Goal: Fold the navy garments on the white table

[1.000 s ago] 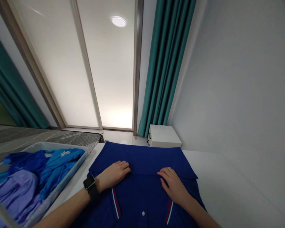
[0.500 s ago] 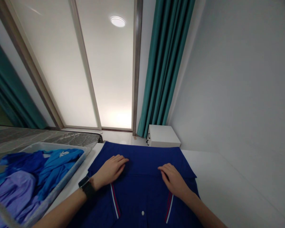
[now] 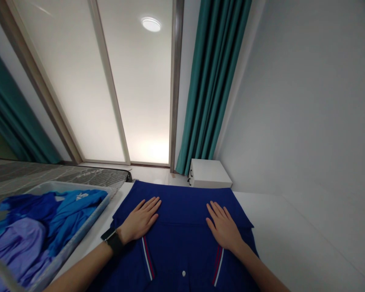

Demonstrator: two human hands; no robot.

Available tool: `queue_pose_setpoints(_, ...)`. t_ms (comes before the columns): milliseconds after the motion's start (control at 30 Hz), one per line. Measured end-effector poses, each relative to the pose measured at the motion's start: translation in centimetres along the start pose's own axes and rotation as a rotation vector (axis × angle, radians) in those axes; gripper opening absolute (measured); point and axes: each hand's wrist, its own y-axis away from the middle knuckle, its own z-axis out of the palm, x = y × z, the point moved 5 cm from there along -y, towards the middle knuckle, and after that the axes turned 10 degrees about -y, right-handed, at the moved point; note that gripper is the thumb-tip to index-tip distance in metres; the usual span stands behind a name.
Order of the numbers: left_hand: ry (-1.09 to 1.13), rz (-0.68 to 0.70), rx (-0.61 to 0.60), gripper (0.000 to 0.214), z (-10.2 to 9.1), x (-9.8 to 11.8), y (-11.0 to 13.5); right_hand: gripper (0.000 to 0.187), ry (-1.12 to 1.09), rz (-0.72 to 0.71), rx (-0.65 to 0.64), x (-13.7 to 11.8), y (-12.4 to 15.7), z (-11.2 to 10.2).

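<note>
A navy blue polo shirt lies spread on the white table, its far end folded over into a wide band. Red and white stripes run along two edges of it, and a white button shows near the bottom of the view. My left hand, with a dark watch on the wrist, rests flat on the left of the cloth with fingers spread. Flat on the right side lies my right hand, fingers apart too. Neither hand grips anything.
Left of the shirt stands a pale plastic bin with blue and lilac clothes inside. A small white cabinet is beyond the table's far edge. The wall rises at the right; a teal curtain hangs behind.
Both hands have flattened and spread their fingers on the cloth, where they were more bent before. My right hand's fingertips reach slightly farther forward. The shirt looks nearly unchanged.
</note>
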Motion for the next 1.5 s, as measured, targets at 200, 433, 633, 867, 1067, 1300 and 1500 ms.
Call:
queue_pose_setpoints(200,0.017,-0.031,-0.007,0.051,0.0,-0.7,0.2,0.057,-0.010,-0.029,0.017,0.1,0.0,0.1)
queue_pose_setpoints(433,0.027,-0.039,0.037,0.050,0.2,-0.8,0.3,0.057,-0.020,-0.041,0.038,0.5,-0.1,0.3)
queue_pose_setpoints(633,0.033,-0.038,0.030,0.050,0.2,-1.0,-0.1,0.057,-0.010,-0.037,0.021,0.8,-0.5,0.3)
queue_pose_setpoints(867,0.083,-0.071,-0.020,0.049,-0.2,-0.9,-0.4,0.055,-0.003,-0.043,0.012,0.6,-0.6,0.1)
queue_pose_setpoints(1067,0.077,-0.167,-0.015,0.041,-2.2,-4.3,-3.2,0.055,-0.005,-0.053,0.037,0.8,-0.5,0.5)
queue_pose_setpoints(1300,-0.008,-0.494,-0.194,0.044,-0.9,-12.9,-6.3,0.056,-0.004,-0.049,0.062,1.4,-0.5,1.2)
queue_pose_setpoints(1500,0.041,-0.706,-0.245,0.040,1.4,-15.8,-6.7,0.056,-0.008,-0.057,0.085,1.5,-0.4,1.2)
